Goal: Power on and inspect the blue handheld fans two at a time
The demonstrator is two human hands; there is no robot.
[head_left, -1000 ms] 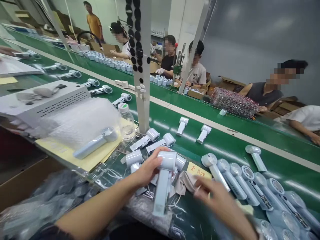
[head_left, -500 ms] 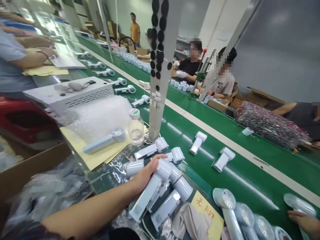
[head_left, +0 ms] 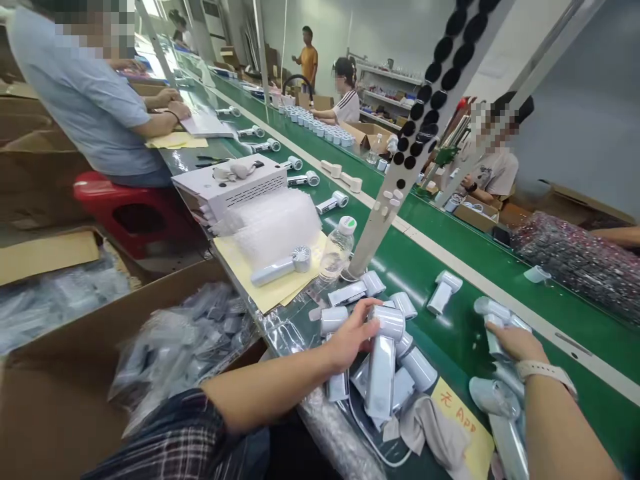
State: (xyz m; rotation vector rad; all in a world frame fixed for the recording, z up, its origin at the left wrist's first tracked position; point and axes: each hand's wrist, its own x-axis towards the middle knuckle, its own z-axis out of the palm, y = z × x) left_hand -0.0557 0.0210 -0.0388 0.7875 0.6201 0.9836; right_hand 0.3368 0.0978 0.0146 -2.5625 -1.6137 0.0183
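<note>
My left hand (head_left: 353, 335) is closed around the head of a pale blue handheld fan (head_left: 382, 377), whose handle points toward me. Beneath and around it, several similar fans (head_left: 419, 369) lie in a heap at the bench edge. On the right, over the green belt, my right hand (head_left: 520, 343) has its fingers wrapped round the handle of another handheld fan (head_left: 493, 309). Nearer to me, below that hand, more fans (head_left: 495, 398) lie side by side, partly hidden by my forearm. A grey cloth (head_left: 435, 427) and a yellow note (head_left: 463, 423) with red writing lie between the two groups.
A clear bottle (head_left: 338, 250) stands by a slanted metal post (head_left: 383, 223). Left of it are bubble-wrap bags (head_left: 275, 223), a single fan (head_left: 283, 265) on yellow paper and a white box (head_left: 235, 183). A carton (head_left: 65, 373) of bagged items stands beside me. Co-workers sit along the belt.
The view has swung left, so the bench appears further right. My right hand has come fully into view with a fan. My left hand remains on a fan head at the heap.
</note>
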